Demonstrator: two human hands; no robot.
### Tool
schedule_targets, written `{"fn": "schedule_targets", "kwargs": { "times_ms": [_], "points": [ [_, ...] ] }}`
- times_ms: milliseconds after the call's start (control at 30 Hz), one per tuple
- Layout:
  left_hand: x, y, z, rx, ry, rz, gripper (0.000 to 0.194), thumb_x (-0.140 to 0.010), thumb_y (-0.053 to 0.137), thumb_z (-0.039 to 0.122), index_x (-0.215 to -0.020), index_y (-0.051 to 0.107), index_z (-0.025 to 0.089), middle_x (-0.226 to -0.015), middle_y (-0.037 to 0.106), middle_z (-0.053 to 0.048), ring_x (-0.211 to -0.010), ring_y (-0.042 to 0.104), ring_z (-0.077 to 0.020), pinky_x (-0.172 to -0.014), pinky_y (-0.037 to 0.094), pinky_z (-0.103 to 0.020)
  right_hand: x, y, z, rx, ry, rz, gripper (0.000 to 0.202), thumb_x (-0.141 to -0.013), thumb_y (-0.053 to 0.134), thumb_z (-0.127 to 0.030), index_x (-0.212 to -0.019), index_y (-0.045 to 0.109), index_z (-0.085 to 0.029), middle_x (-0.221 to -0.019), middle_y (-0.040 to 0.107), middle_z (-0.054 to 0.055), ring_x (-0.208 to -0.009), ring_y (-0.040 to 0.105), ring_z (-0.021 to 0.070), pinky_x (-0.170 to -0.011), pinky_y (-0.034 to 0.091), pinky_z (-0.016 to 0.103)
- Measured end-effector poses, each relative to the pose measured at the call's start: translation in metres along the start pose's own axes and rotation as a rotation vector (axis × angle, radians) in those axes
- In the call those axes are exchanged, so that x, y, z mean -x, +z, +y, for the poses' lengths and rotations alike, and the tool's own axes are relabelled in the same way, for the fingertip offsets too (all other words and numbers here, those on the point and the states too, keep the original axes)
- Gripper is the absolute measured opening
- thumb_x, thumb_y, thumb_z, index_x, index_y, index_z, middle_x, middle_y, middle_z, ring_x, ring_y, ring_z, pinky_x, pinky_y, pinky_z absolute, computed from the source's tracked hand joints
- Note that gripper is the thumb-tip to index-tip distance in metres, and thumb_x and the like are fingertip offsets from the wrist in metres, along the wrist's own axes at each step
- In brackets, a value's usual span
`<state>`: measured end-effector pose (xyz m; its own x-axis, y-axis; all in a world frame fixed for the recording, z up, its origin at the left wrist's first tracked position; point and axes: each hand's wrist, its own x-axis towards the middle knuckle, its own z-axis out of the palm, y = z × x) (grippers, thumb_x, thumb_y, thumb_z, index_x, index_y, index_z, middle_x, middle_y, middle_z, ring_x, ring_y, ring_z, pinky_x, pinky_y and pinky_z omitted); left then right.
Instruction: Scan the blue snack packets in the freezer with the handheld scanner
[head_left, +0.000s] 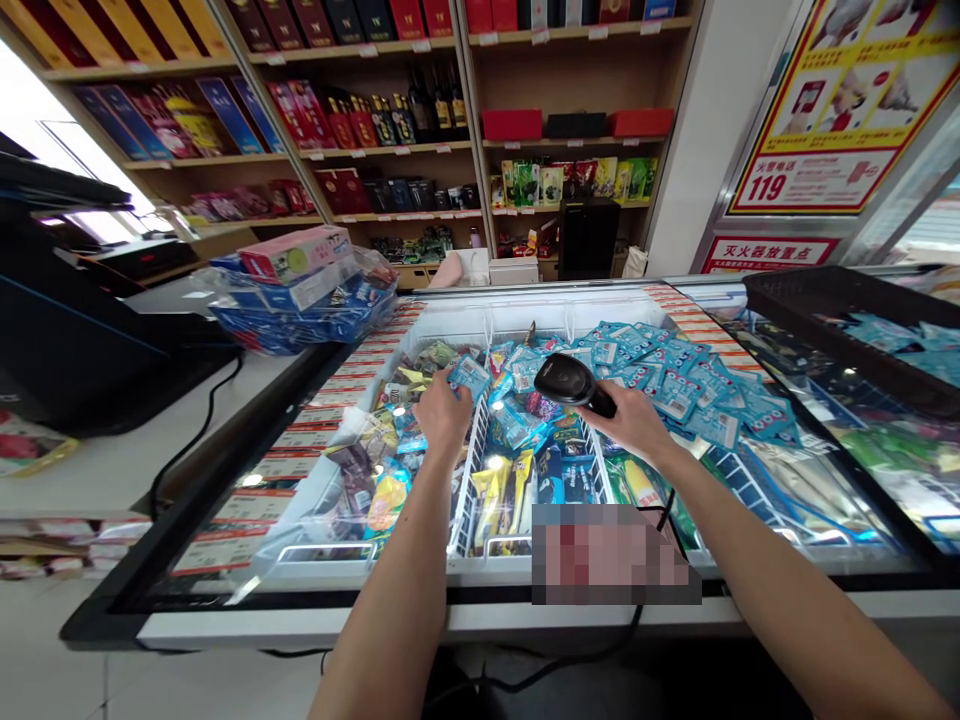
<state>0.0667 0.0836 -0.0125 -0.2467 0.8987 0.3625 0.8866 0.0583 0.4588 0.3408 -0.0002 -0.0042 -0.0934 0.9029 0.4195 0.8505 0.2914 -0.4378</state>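
Blue packet (pixel 471 375) pinched at its near edge in the left hand (pixel 444 408), fingers nearly together, over the glass freezer top (pixel 324 520); contact with the glass unclear. Black barcode scanner (pixel 564 378) in the right hand (pixel 628 420), grip closed round its lower end. Loose blue packets (pixel 679 390) piled on the glass, beyond and rightward.

Rear: wooden shelving unit (pixel 559 78). Dark bottles (pixel 421 105) in middle bay. Red gift box (pixel 511 125) beside black case (pixel 575 125) in right bay; snack pouches (pixel 551 185) one shelf lower. Black upright cabinet (pixel 589 240) before lower shelves. Right: fire-safety poster (pixel 817 170) marked 119, above red sign (pixel 769 253). Left: pink carton (pixel 296 255) atop plastic-wrapped blue packages (pixel 352 300); black cable (pixel 199 435) across white counter (pixel 105 470).
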Motion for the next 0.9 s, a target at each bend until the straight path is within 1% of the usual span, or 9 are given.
{"fn": "schedule_targets", "kwargs": {
  "times_ms": [100, 200, 267, 333, 400, 500, 667, 800, 900],
  "points": [
    [0.006, -0.004, 0.000, -0.093, -0.005, 0.100, 0.043, -0.080, 0.046, 0.033, -0.120, 0.050, 0.018, -0.116, 0.054, -0.018, -0.111, 0.047, -0.0352, -0.091, 0.034, -0.051, 0.000, 0.002, 0.002, 0.008, 0.003, 0.008, 0.040, -0.080, 0.050, -0.054, -0.104, 0.060, -0.023, -0.088, 0.069, 0.005, -0.079, 0.064, 0.0234, -0.065, 0.044, 0.032],
    [0.014, -0.006, 0.006, -0.128, 0.075, 0.154, 0.043, -0.081, 0.047, 0.034, -0.122, 0.050, 0.021, -0.130, 0.043, -0.017, -0.119, 0.038, -0.0364, -0.094, 0.030, -0.052, 0.000, 0.002, 0.003, 0.012, 0.006, 0.010, 0.041, -0.080, 0.050, -0.055, -0.104, 0.060, -0.023, -0.087, 0.069, 0.005, -0.079, 0.064, 0.0235, -0.064, 0.044, 0.031],
    [0.018, -0.006, 0.011, -0.131, 0.191, 0.123, 0.040, -0.083, 0.045, 0.035, -0.121, 0.051, 0.027, -0.132, 0.041, -0.013, -0.119, 0.036, -0.0346, -0.093, 0.031, -0.050, 0.000, 0.001, 0.003, 0.010, 0.011, 0.005, 0.041, -0.080, 0.051, -0.055, -0.104, 0.059, -0.024, -0.087, 0.069, 0.004, -0.079, 0.063, 0.0234, -0.064, 0.044, 0.031],
    [0.020, -0.004, 0.015, -0.147, 0.313, 0.052, 0.035, -0.084, 0.043, 0.037, -0.117, 0.055, 0.031, -0.130, 0.044, -0.009, -0.117, 0.038, -0.0322, -0.092, 0.032, -0.047, 0.000, 0.000, 0.003, 0.009, 0.018, 0.000, 0.041, -0.080, 0.051, -0.055, -0.104, 0.059, -0.024, -0.087, 0.069, 0.004, -0.079, 0.063, 0.0232, -0.064, 0.043, 0.031],
    [0.020, 0.000, 0.016, -0.182, 0.378, -0.010, 0.030, -0.085, 0.043, 0.038, -0.109, 0.060, 0.032, -0.125, 0.049, -0.007, -0.115, 0.040, -0.0304, -0.092, 0.032, -0.045, 0.000, 0.000, 0.002, 0.012, 0.025, -0.003, 0.040, -0.080, 0.051, -0.055, -0.103, 0.059, -0.024, -0.087, 0.069, 0.004, -0.079, 0.063, 0.0232, -0.064, 0.043, 0.031],
    [0.018, 0.006, 0.013, -0.238, 0.375, -0.026, 0.029, -0.086, 0.041, 0.036, -0.104, 0.063, 0.030, -0.118, 0.053, -0.008, -0.112, 0.041, -0.0294, -0.090, 0.033, -0.045, -0.001, -0.001, 0.003, 0.011, 0.033, -0.007, 0.040, -0.080, 0.050, -0.055, -0.103, 0.059, -0.024, -0.087, 0.069, 0.004, -0.079, 0.063, 0.0233, -0.064, 0.042, 0.030],
    [0.016, 0.009, 0.004, -0.298, 0.319, 0.056, 0.034, -0.087, 0.038, 0.038, -0.106, 0.064, 0.027, -0.117, 0.055, -0.011, -0.111, 0.042, -0.0310, -0.090, 0.031, -0.049, -0.001, 0.000, 0.006, -0.006, 0.041, -0.011, 0.041, -0.079, 0.051, -0.057, -0.102, 0.060, -0.024, -0.085, 0.068, 0.004, -0.076, 0.063, 0.0228, -0.061, 0.041, 0.029],
    [0.018, 0.011, 0.003, -0.296, 0.322, 0.095, 0.036, -0.087, 0.038, 0.039, -0.104, 0.065, 0.024, -0.118, 0.056, -0.012, -0.110, 0.044, -0.0319, -0.093, 0.027, -0.053, -0.002, 0.001, 0.008, -0.029, 0.043, -0.008, 0.041, -0.078, 0.050, -0.057, -0.100, 0.060, -0.024, -0.084, 0.068, 0.005, -0.075, 0.062, 0.0224, -0.060, 0.041, 0.029],
    [0.019, 0.014, 0.008, -0.256, 0.373, 0.104, 0.037, -0.088, 0.038, 0.038, -0.114, 0.059, 0.024, -0.123, 0.055, -0.012, -0.113, 0.045, -0.0311, -0.098, 0.023, -0.053, -0.003, 0.001, 0.009, -0.035, 0.049, -0.010, 0.041, -0.078, 0.050, -0.056, -0.101, 0.061, -0.024, -0.082, 0.068, 0.006, -0.073, 0.062, 0.0220, -0.060, 0.041, 0.029]
  ]
}}
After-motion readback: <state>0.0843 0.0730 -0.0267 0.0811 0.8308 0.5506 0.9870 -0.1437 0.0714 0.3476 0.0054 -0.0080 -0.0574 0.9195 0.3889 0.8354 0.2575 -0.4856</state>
